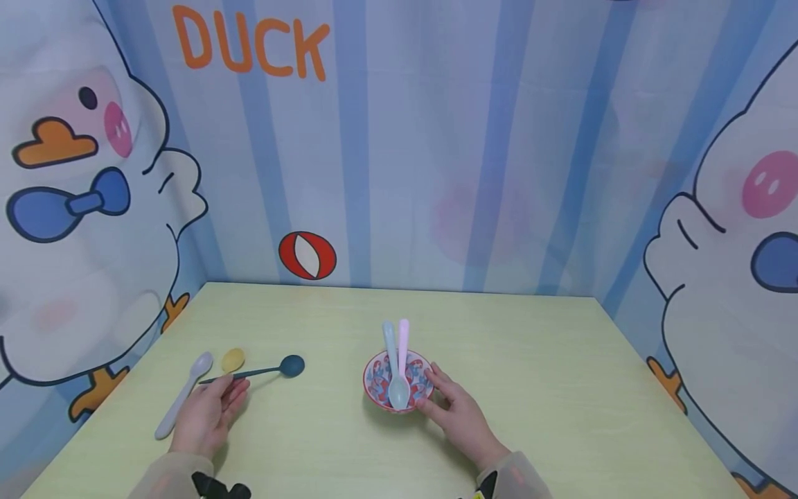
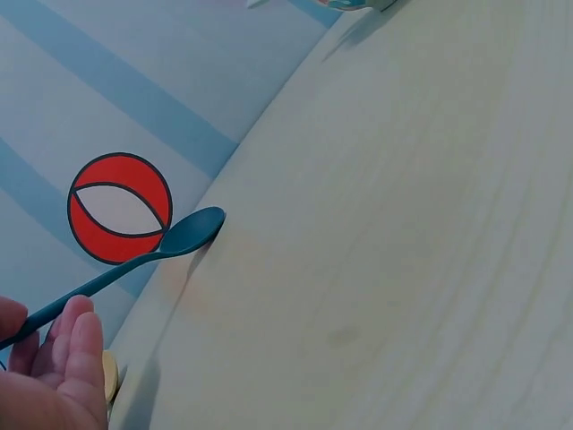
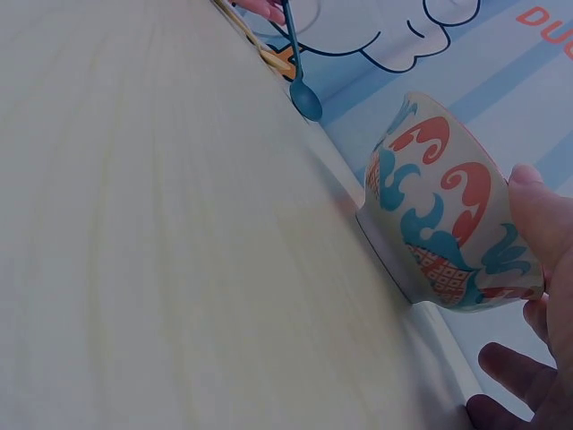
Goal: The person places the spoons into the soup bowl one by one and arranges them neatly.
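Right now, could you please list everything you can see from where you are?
Bowl: 1, red, blue and white, mid-table
Pale spoon: 1, light blue, in the bowl
Pink spoon: 1, pink, in the bowl
Dark spoon: 1, teal, in the left hand
Grey spoon: 1, greyish lilac, table's left side
Round-ended thing: 1, yellow, beside the dark spoon, possibly partly hidden
Table: 1, pale yellow-green, below
Backdrop: blue-striped, behind and both sides
Printed ducks: 2, white, left and right
Printed ball: 1, red and white, backdrop
Lettering "DUCK": 1 word, orange, upper left
Sleeves: 2, beige, at the wrists
Left hand: 1, bare, holding the dark spoon
Right hand: 1, bare, gripping the bowl
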`<state>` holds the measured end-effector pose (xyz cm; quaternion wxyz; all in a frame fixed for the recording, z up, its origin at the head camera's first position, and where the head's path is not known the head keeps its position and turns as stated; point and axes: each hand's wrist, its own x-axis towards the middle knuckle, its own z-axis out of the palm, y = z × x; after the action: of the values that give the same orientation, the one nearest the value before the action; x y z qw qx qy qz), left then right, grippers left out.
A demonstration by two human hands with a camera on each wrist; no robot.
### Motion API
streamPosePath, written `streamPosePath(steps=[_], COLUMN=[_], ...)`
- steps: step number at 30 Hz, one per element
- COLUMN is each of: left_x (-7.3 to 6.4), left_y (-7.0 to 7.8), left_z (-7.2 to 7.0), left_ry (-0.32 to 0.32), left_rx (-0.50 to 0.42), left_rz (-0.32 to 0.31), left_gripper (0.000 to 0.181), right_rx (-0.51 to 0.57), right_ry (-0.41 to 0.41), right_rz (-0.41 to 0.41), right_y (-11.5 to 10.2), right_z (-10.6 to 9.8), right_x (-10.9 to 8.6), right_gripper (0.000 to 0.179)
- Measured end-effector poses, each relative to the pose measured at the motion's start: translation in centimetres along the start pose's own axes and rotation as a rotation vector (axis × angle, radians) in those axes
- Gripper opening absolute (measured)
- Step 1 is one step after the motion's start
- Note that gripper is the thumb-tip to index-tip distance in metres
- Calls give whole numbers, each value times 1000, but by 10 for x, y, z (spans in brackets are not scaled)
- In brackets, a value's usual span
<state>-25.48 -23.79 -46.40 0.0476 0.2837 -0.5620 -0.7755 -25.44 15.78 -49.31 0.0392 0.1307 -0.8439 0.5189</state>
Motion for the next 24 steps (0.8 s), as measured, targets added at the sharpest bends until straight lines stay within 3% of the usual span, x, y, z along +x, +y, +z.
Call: streamPosePath(steps=[6, 24], left_x=[2, -4], left_y=[-2, 8], left_z=[5, 17], left_ry=[29, 7], left_rx=[-39, -146], left_rz=[19, 3], left_gripper=[41, 55], right_rx=[-5, 9], right_ry=[-2, 3], right_rz=[-8, -7], right_y=[0, 2], right_z=[0, 1], right_x=[1, 0], right_gripper=[61, 62])
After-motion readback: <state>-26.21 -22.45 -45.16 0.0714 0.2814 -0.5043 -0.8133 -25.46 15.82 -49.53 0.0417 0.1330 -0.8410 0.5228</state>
